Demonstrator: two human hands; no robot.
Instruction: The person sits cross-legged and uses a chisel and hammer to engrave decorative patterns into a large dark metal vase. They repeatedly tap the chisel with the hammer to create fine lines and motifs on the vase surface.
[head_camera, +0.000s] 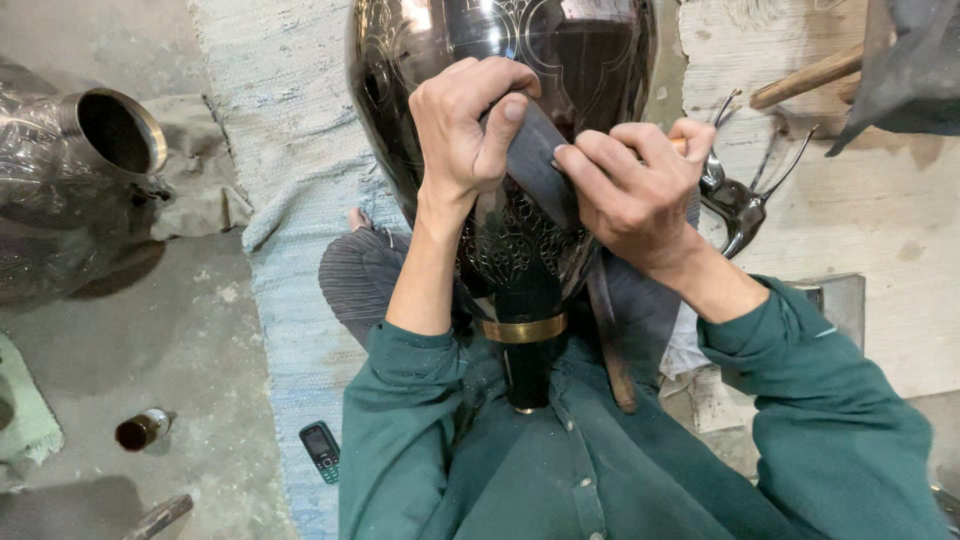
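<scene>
I look down on a big dark engraved vase (500, 60) lying neck-first in my lap, its brass-banded neck against my green shirt. My left hand (465, 125) has its fingers curled tight on a dark grey cloth (540, 165) against the vase's belly. My right hand (635, 190) has its fingers closed on a thin wooden-handled tool (the tip is hidden). A pale blue rug (290, 200) lies beneath. On it, a small phone (321, 451).
</scene>
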